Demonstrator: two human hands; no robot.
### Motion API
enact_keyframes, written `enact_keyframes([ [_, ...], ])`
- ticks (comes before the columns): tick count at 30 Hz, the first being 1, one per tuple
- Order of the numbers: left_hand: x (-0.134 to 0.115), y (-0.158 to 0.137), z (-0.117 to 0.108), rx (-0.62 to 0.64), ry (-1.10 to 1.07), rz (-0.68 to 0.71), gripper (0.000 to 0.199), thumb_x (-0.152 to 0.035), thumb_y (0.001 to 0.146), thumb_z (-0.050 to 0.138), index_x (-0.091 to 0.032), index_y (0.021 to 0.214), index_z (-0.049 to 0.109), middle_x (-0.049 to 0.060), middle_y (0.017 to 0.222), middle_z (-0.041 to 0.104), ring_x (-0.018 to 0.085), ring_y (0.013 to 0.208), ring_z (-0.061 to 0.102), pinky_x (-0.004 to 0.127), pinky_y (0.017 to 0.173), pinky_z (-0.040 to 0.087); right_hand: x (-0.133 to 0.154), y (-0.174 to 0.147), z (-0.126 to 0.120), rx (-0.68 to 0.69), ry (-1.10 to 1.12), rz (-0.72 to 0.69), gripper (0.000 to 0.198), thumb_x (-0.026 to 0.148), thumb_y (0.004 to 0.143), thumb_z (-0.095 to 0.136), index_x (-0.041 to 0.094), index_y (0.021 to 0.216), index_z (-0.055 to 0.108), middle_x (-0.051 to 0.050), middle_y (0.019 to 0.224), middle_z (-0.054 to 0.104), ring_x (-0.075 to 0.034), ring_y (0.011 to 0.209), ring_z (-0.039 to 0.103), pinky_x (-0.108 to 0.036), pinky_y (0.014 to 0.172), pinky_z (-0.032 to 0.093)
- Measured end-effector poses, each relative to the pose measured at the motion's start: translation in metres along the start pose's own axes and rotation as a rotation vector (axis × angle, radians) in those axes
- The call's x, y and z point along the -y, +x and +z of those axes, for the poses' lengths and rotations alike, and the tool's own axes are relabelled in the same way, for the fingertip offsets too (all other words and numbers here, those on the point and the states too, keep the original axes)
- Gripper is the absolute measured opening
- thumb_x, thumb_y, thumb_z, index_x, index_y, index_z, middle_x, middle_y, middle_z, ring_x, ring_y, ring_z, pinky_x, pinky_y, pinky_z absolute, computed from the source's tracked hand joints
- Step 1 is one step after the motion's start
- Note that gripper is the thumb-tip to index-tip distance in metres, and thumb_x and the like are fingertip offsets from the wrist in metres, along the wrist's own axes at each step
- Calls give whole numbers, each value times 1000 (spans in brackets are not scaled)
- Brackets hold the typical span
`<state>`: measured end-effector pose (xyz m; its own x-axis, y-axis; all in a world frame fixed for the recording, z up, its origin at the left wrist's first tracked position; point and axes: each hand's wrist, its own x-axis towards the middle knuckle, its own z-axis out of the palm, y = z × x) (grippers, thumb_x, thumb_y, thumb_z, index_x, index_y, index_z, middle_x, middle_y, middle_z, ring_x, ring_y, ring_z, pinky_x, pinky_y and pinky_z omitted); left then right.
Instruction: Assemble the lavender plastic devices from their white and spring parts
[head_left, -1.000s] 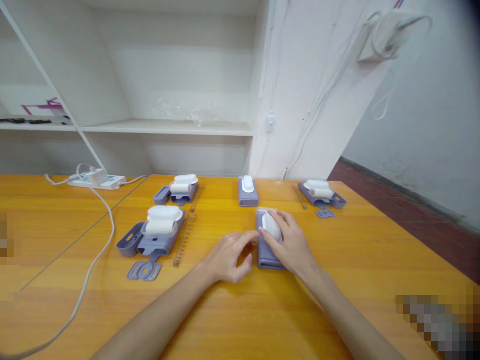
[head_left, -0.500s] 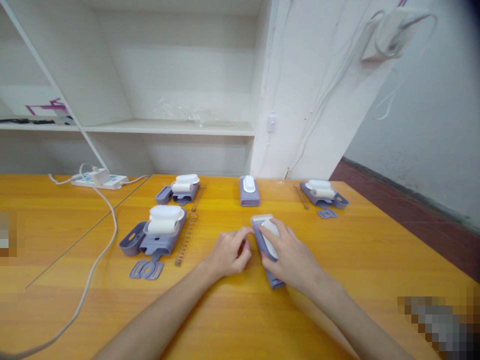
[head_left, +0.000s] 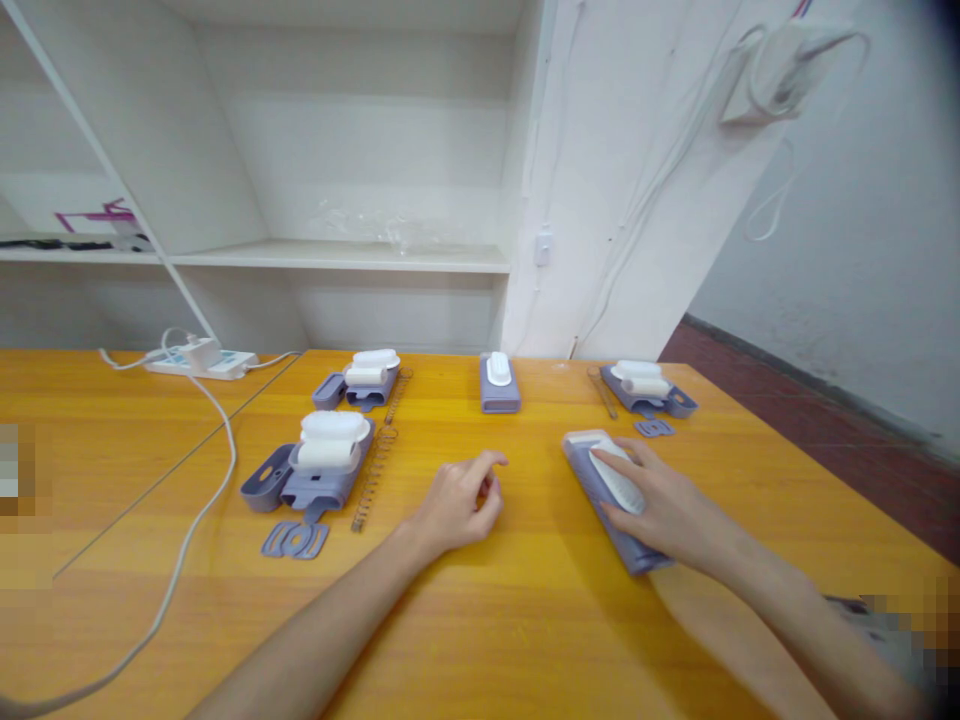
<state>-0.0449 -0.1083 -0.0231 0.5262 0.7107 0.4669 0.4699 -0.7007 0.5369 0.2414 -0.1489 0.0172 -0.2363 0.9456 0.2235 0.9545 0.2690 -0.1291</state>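
My right hand (head_left: pixel 664 500) grips a long purple-grey plastic case (head_left: pixel 615 535) by its sides. A white oval part (head_left: pixel 619 478) sits on top of that case, partly under my fingers. The case is slanted, its far end pointing left. My left hand (head_left: pixel 461 503) rests on the table with loosely curled fingers, the index finger partly stretched, and holds nothing. To its left lie a coil spring (head_left: pixel 375 478) and a set of purple-grey parts (head_left: pixel 322 490) with a white roller (head_left: pixel 328 456) and a white oval piece (head_left: pixel 334 425).
Similar sets of parts lie at the back left (head_left: pixel 367 395) and back right (head_left: pixel 641 400). Another case (head_left: pixel 500 402) with a white oval top stands at the back middle. Flat purple-grey pieces (head_left: pixel 295 540) lie front left. A white cable (head_left: pixel 202 510) runs from a power strip (head_left: pixel 225 364).
My right hand has carried the case to the right, away from my left hand. My left hand has stayed in place, no longer beside the case.
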Motion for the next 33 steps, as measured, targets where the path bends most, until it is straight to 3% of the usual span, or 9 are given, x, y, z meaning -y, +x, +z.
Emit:
enact_keyframes([
  [11,-3,0,-2,1,-75,-26,33,-16,78,47,-20,111,46,-2,73,60,11,62,55,22,62,43,-106,-26,-10,72,-82,289,57,44,76,55,26,130,49,-10,137,43,-31,114,53,-42,97,41],
  [19,-2,0,-1,-7,-70,-20,31,-17,80,47,-20,110,47,-3,71,59,10,61,55,21,60,42,-171,-40,-10,66,-68,335,64,51,73,56,23,130,49,-13,137,44,-32,120,47,-41,102,35],
  [26,-4,3,0,25,145,7,16,-19,84,42,-19,96,52,-1,69,60,12,62,56,22,59,40,-171,-17,-29,-28,-115,374,45,45,79,52,18,114,60,-15,122,57,-27,115,51,-33,99,34],
  [33,-8,4,1,179,330,60,14,-21,85,43,-21,94,53,2,79,65,16,72,61,25,62,40,-152,41,-39,-133,-227,476,57,55,84,42,14,121,56,-19,118,55,-29,112,51,-35,87,39],
])
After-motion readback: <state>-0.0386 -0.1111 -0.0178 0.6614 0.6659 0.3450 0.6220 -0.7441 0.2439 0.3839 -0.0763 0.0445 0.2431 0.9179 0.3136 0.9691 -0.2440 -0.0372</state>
